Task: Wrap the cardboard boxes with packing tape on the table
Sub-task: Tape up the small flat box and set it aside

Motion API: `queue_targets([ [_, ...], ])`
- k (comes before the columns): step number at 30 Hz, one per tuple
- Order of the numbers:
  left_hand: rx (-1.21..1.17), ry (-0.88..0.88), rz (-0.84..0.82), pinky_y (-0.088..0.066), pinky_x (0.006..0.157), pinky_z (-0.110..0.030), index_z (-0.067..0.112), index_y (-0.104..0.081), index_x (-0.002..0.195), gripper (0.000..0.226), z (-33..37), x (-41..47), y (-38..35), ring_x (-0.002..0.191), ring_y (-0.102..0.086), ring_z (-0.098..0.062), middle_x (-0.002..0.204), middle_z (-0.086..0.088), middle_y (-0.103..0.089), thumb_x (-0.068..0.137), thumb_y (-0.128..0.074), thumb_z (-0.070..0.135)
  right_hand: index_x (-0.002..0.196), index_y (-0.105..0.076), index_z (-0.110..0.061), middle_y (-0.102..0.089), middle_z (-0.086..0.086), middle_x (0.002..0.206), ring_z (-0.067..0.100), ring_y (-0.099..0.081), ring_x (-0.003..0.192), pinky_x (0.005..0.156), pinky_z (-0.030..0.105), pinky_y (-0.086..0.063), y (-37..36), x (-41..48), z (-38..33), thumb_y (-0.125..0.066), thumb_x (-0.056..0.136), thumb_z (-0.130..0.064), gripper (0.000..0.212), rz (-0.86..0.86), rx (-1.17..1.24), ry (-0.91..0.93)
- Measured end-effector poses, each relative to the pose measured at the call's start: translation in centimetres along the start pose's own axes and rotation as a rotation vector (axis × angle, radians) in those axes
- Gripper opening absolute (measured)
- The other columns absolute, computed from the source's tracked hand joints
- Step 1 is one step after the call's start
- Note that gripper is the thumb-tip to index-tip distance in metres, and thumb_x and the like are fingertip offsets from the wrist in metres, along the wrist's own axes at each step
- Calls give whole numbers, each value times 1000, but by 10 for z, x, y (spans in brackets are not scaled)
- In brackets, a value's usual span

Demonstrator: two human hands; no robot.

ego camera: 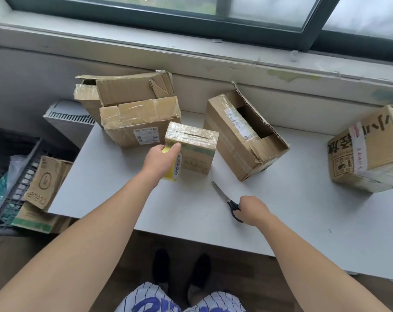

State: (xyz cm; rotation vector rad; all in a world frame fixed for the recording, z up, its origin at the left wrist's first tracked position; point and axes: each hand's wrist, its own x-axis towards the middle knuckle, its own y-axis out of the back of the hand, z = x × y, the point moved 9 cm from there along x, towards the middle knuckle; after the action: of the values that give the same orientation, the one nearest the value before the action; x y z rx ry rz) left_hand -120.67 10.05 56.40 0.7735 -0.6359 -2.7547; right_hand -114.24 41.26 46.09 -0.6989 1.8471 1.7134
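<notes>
Yellow tape roll (173,171) sits clenched in your left hand (160,157), right against the small taped box (191,147) mid-table (292,217). Your right hand (253,209) grips the scissors (223,196), nearer you. An open box (236,140) crowds its right, stacked boxes (132,109) stand just far-left, and a printed box (368,152) is well right.

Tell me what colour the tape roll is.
Yellow tape roll with a white label, gripped by the left hand; head view.

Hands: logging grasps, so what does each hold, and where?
Left hand grips the tape roll by its upper rim; right hand holds the scissors by the handles.
</notes>
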Motion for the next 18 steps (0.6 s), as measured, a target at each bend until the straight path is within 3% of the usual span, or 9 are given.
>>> queue_targets([
  [2, -5, -6, -18, -43, 68, -31, 16, -68, 103, 42, 0, 0, 0, 92, -62, -19, 98, 2, -67, 96, -59, 57, 66, -49, -12, -50, 5, 67, 24, -44, 61, 51, 28, -31, 5, -4, 5, -57, 92, -29, 32, -78, 110, 19],
  [5, 9, -10, -48, -43, 72, -33, 16, -67, 106, 44, 1, 1, 2, 96, -63, -21, 102, 0, -67, 95, -59, 58, 82, -70, -10, -64, 3, 79, 18, -50, 67, 60, 26, -43, 14, -21, 5, -64, 92, -35, 27, -217, 389, 63],
  [7, 25, -15, -80, -43, 71, -33, 15, -67, 107, 46, 2, 4, 3, 94, -62, -20, 103, -1, -67, 95, -58, 59, 92, -70, -12, -66, -1, 84, 15, -51, 70, 65, 23, -46, 27, -38, -1, -70, 89, -44, 32, -243, 617, 92],
  [10, 35, -18, -120, -44, 74, -35, 14, -66, 109, 50, 3, 6, 4, 93, -61, -20, 107, -3, -66, 94, -58, 62, 91, -62, -17, -61, -6, 81, 12, -47, 74, 71, 24, -43, 56, -59, -19, -71, 87, -46, 31, -242, 788, 167],
  [15, 39, -43, -171, -43, 75, -35, 16, -63, 114, 47, 7, 6, 3, 93, -59, -20, 108, -3, -64, 96, -58, 58, 95, -63, -18, -65, -7, 77, 7, -50, 69, 64, 22, -37, 110, -72, -56, -72, 88, -54, 37, -161, 764, 247],
  [18, 36, -41, -206, -43, 72, -35, 17, -63, 111, 44, 6, 7, 1, 91, -59, -17, 104, -2, -65, 95, -58, 57, 91, -63, -20, -65, -7, 73, 13, -47, 69, 62, 25, -32, 135, -73, -74, -73, 74, -69, 52, -133, 642, 248],
])
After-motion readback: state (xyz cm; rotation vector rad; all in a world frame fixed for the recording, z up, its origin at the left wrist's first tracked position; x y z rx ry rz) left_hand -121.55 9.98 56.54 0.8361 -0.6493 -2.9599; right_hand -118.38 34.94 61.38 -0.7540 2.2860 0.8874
